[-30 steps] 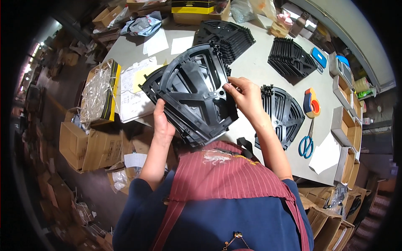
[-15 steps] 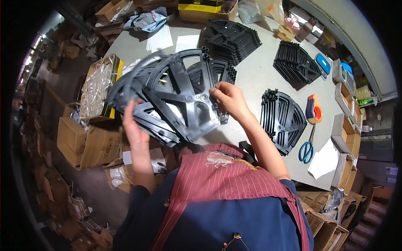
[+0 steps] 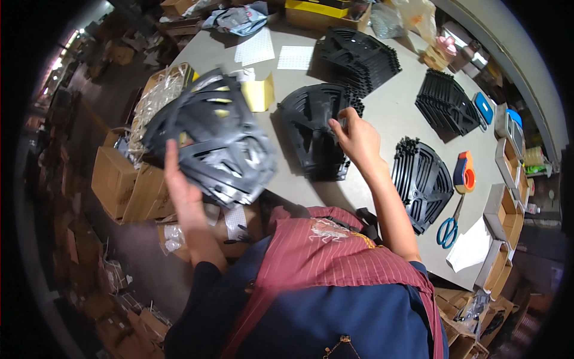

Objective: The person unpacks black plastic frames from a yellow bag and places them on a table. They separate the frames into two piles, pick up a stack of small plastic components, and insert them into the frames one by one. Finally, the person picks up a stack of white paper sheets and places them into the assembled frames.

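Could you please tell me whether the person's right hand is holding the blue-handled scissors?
No, the scissors lie on the table, clearly apart from the right hand.

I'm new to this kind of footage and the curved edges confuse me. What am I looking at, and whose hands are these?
There's no machine here: these are a person's own bare hands. The view comes from a wide fisheye camera on their head, looking down, so straight edges bend.

The left hand holds black, fan-shaped plastic frames, blurred here. The right hand is at a stack of similar black plastic parts; I can't tell whether it touches them.

On the pale grey table are also three more black stacks, an orange and dark blue tape dispenser, teal-handled scissors and, near the right edge, white paper.
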